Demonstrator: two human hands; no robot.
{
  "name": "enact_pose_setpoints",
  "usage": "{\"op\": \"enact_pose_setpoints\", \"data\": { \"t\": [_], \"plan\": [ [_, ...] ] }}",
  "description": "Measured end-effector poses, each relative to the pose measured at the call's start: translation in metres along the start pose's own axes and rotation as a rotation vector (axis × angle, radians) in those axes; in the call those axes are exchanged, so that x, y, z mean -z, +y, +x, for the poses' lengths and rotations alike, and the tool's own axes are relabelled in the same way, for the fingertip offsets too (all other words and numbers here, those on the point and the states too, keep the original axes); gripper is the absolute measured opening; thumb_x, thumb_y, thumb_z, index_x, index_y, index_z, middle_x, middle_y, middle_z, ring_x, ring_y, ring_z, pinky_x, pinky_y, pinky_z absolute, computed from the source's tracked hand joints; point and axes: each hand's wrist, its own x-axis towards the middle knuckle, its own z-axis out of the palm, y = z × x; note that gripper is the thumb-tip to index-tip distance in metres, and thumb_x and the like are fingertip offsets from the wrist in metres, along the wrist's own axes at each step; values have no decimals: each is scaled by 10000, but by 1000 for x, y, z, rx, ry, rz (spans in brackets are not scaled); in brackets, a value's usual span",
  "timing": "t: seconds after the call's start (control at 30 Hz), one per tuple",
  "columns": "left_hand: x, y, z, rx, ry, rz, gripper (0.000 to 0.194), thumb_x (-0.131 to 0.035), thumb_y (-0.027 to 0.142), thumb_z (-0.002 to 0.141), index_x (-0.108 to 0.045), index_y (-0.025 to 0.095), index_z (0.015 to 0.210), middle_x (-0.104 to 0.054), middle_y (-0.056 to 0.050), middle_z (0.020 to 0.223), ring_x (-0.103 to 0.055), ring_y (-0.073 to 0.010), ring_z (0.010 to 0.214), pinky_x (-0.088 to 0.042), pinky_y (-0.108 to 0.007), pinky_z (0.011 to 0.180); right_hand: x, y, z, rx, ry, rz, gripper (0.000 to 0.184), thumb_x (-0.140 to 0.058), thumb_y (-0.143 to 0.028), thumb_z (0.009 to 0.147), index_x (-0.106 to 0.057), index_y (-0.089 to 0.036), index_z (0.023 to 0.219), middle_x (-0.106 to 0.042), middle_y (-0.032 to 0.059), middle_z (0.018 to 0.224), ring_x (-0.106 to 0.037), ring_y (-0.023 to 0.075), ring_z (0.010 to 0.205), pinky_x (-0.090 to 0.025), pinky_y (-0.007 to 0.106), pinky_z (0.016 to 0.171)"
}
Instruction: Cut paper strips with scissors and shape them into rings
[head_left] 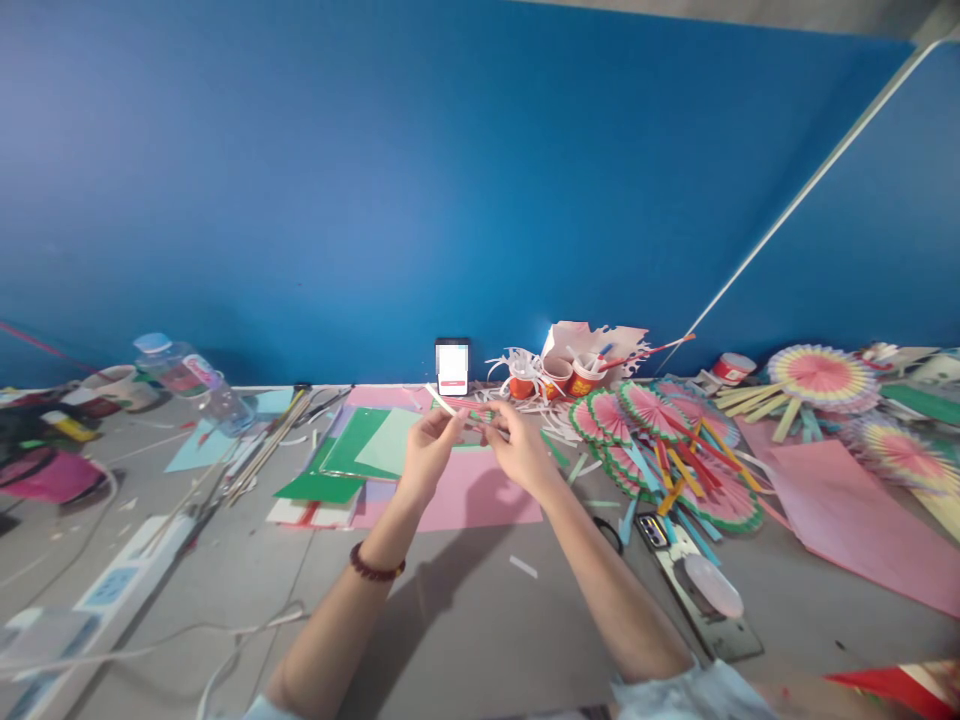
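Above the pink paper (480, 490), my two hands are raised close together, fingertips nearly meeting. My left hand (429, 450) is closed in a pinch, and a narrow pale paper strip (440, 400) sticks up from its fingers. My right hand (517, 450) has its thumb and fingers bent together at a small pinkish and green bit between the hands, too blurred to name. Green sheets (360, 445) lie left of my left hand, partly in a clear sleeve. Right of my right hand are pleated pink paper fans (600, 415) with green edges.
A lit phone (453, 368) stands against the blue wall. Paper cups (556, 375) holding pens and shreds are behind my right hand. Another phone (697, 590) lies at the right, near pink sheets (862, 510). Leftward are a bottle (217, 395), thin sticks (270, 445) and a power strip (120, 590).
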Motion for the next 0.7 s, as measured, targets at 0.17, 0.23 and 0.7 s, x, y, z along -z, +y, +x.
{"op": "enact_pose_setpoints", "data": {
  "t": [0.17, 0.23, 0.7],
  "plan": [
    [-1, -2, -2, -52, -36, 24, 254, -760, 385, 651, -726, 167, 777, -737, -65, 790, -671, -201, 708, -528, -292, 662, 2, -5, 0, -8, -32, 31, 259, -443, -250, 850, -553, -206, 1080, -619, -7, 650, -602, 176, 632, -470, 299, 644],
    [0, -2, -2, -57, 6, 57, 229, -750, 386, 658, -727, 169, 730, -731, -57, 740, -667, -202, 695, -528, -288, 639, 2, -6, 0, -18, -29, 45, 262, -435, -237, 837, -558, -208, 1066, -579, -24, 611, -576, 168, 595, -461, 290, 621],
    [0, 2, -3, -30, 53, 57, 224, -741, 383, 657, -701, 165, 685, -723, -64, 688, -676, -218, 694, -516, -284, 608, -3, -1, -2, 45, 2, -84, 276, -409, -219, 850, -577, -222, 1069, -625, 14, 747, -581, 174, 653, -449, 286, 630]
  ]
}}
